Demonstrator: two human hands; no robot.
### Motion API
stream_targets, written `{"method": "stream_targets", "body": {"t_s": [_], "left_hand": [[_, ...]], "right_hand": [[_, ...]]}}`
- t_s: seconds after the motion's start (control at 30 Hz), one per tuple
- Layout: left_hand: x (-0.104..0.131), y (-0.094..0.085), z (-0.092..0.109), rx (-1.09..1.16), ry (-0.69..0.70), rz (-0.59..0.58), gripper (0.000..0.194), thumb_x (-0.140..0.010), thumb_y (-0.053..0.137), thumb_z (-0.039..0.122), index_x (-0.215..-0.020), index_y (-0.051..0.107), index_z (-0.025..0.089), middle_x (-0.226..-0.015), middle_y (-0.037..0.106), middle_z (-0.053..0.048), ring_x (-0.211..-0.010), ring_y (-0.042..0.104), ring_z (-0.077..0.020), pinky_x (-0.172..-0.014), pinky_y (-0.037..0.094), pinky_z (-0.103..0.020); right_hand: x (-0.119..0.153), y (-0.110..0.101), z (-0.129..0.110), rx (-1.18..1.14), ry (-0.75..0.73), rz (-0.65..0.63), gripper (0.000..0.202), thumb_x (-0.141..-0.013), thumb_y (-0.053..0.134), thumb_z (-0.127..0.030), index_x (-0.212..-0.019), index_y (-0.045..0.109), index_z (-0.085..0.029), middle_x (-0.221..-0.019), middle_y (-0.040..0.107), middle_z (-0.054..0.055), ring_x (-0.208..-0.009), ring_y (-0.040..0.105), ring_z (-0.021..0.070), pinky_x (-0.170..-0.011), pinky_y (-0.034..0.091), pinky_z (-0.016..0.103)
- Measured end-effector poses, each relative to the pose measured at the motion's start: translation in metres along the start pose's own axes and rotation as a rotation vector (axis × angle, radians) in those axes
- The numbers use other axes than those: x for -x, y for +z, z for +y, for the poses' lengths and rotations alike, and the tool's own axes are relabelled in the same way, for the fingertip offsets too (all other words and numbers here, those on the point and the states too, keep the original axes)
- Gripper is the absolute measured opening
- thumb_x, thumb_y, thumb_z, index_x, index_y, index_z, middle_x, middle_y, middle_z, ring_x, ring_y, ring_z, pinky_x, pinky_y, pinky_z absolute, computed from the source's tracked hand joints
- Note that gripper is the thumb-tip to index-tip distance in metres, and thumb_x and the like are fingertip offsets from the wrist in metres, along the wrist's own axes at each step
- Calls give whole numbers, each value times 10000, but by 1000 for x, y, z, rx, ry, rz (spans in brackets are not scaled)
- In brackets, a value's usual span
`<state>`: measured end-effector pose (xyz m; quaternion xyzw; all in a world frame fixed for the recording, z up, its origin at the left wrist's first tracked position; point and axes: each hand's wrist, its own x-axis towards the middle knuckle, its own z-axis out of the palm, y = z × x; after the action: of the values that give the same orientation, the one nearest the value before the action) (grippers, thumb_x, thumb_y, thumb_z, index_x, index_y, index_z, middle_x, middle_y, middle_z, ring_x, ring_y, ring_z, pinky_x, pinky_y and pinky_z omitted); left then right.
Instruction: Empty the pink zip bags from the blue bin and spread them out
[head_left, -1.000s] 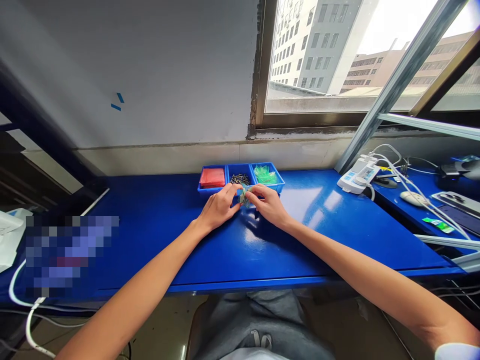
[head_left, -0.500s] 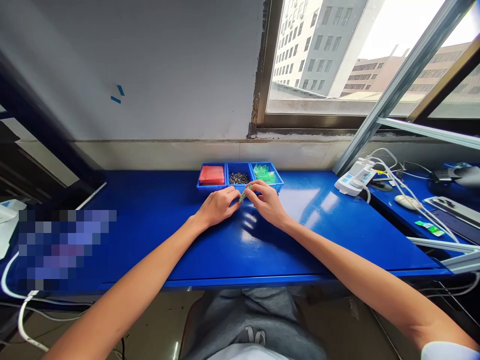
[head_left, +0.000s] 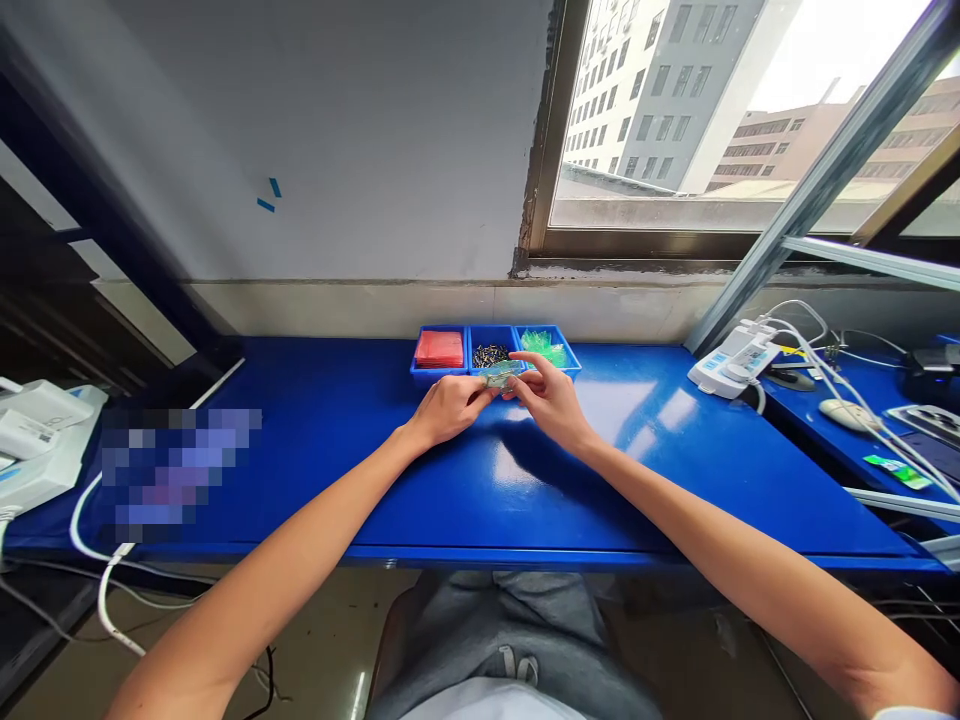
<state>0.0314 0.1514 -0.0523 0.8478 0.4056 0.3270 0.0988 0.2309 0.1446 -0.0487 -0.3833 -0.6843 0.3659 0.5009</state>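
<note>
A small clear, greenish plastic bag (head_left: 499, 375) is stretched between my two hands, just in front of the blue bins. My left hand (head_left: 448, 408) pinches its left end between thumb and fingers. At its right end, the thumb and fingers of my right hand (head_left: 553, 400) close on the bag, with the index finger raised higher. Behind my hands, the blue three-part bin (head_left: 441, 376) has a stack of red bags (head_left: 440, 349) on the left, small dark and brassy screws (head_left: 491, 356) in the middle and green-tinted clear bags (head_left: 544, 348) on the right.
The blue table (head_left: 360, 400) runs along the wall under the window. A white power strip (head_left: 733, 358) with cables stands on the right, near a white mouse (head_left: 849, 414). On the left are a white box (head_left: 52, 440), a cable and a blurred-out patch.
The bag was edge-on between my fingertips and is now turned flatter and spread wider. My right fingers have opened out a little. The whole view has shifted slightly left.
</note>
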Motion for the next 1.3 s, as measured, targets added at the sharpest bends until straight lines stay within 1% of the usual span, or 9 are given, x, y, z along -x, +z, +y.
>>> {"method": "stream_targets", "body": {"t_s": [0.2,0.3,0.4,0.5,0.67,0.8,0.93,1.17,1.3], "left_hand": [[0,3,0,16,-72,81,397,-988,559,379,-656,569,161,-557,481,33,-514,387,-96,-539,244,-252],[1,2,3,14,-59,144,276,-981,578,384,-798,574,178,-593,476,53,-527,409,-98,-558,292,-237],[2,2,6,10,44,116,185,-953,624,370,-964,564,195,-677,523,50,-573,482,-110,-603,372,-234],[3,4,8,0,135,124,274,-913,679,370,-1057,521,199,-836,595,4,-698,583,-141,-638,435,-245],[3,6,9,-56,144,255,375,-916,681,393,-1173,476,211,-1009,611,-49,-816,631,-172,-662,492,-264],[3,4,9,-72,178,225,344,-940,636,292,-1238,487,209,-1098,602,-72,-917,646,-191,-753,535,-295],[2,4,10,-71,193,183,256,-1005,515,231,-1259,534,203,-1093,627,-79,-964,652,-199,-822,546,-313],[1,5,9,72,110,237,340,-1006,557,231,-1340,496,224,-1097,677,-58,-933,681,-169,-794,563,-280],[0,7,9,163,58,317,401,-976,602,212,-1356,481,242,-1178,602,-67,-880,694,-135,-751,585,-249]], "right_hand": [[0,3,3,-4,-8,28,197,-863,628,-401,-914,537,-234,-813,731,16,-737,728,196,-661,567,307],[1,4,2,-9,-13,35,220,-870,638,-424,-889,542,-227,-802,717,21,-754,718,194,-650,556,297],[4,5,-2,2,-33,44,272,-869,655,-470,-853,542,-224,-792,688,25,-744,680,186,-631,544,296],[6,7,-7,8,-69,66,292,-865,665,-493,-856,544,-227,-844,671,38,-809,657,195,-634,545,297],[6,7,-9,-7,-102,7,281,-878,656,-488,-960,607,-224,-1088,673,80,-1048,639,228,-750,571,312],[5,5,-5,28,-164,-16,229,-881,672,-429,-915,624,-207,-1279,605,112,-1141,617,232,-835,560,328],[3,4,-3,10,-158,-25,203,-913,632,-408,-898,632,-205,-1261,618,116,-1247,569,251,-888,538,347],[0,2,-3,24,-80,95,239,-874,630,-374,-1054,578,-227,-1114,654,69,-1035,640,206,-794,531,315],[-1,2,-2,-7,-8,52,287,-864,639,-422,-1059,554,-230,-843,608,0,-775,618,164,-627,502,274]]}}
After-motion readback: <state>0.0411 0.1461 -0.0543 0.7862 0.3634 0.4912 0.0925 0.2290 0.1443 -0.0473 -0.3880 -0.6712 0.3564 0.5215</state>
